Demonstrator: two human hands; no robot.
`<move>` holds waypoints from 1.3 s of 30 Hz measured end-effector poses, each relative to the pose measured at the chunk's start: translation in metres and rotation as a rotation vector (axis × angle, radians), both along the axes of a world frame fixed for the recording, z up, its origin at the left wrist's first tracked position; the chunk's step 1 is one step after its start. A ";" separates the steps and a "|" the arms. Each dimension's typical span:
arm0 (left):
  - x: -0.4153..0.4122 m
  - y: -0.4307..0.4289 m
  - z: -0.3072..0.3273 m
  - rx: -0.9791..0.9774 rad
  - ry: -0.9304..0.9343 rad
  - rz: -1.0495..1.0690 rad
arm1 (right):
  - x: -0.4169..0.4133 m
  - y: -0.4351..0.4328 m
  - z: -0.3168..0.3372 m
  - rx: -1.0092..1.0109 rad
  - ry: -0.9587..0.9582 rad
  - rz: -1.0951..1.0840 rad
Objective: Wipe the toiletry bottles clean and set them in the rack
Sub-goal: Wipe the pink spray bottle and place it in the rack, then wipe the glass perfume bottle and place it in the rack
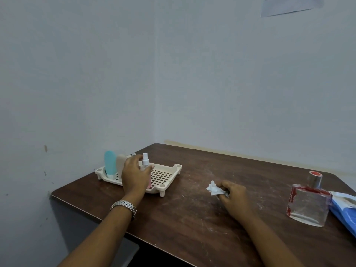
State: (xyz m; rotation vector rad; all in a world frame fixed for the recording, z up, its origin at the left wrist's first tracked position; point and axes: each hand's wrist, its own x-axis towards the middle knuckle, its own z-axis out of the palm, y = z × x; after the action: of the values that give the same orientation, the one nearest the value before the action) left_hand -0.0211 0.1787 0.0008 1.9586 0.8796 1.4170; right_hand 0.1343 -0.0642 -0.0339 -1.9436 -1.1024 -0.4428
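A cream perforated rack (169, 171) stands at the table's left end. In it stand a teal squeeze bottle (110, 163) and a beige bottle (121, 160). My left hand (134, 175) is over the rack and holds a small clear spray bottle (145, 160) with a white pump top, upright inside the rack. My right hand (234, 195) rests on the tabletop and pinches a crumpled white tissue (213, 188). A square glass perfume bottle (308, 206) with red edges and a silver neck stands at the far right, away from both hands.
The dark wooden table (192, 218) sits in a corner between two pale walls. A blue and white packet (344, 209) lies at the right edge beside the perfume bottle. A metal watch is on my left wrist (124, 207).
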 end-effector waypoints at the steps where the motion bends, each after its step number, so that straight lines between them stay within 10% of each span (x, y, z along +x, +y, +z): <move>1: 0.000 0.001 0.000 -0.001 0.007 0.001 | 0.000 0.000 0.000 0.001 0.001 0.003; 28: 0.003 -0.020 0.002 0.061 -0.040 0.052 | 0.000 -0.003 0.001 -0.027 0.053 -0.026; 39: 0.061 -0.122 0.024 0.239 -0.139 -0.422 | -0.013 -0.020 0.012 -0.034 0.111 -0.174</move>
State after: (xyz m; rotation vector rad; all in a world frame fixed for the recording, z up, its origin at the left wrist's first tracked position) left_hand 0.0403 0.0566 0.0248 2.0331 0.2187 1.4270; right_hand 0.1216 -0.0838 -0.0222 -2.0772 -0.8799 -0.4060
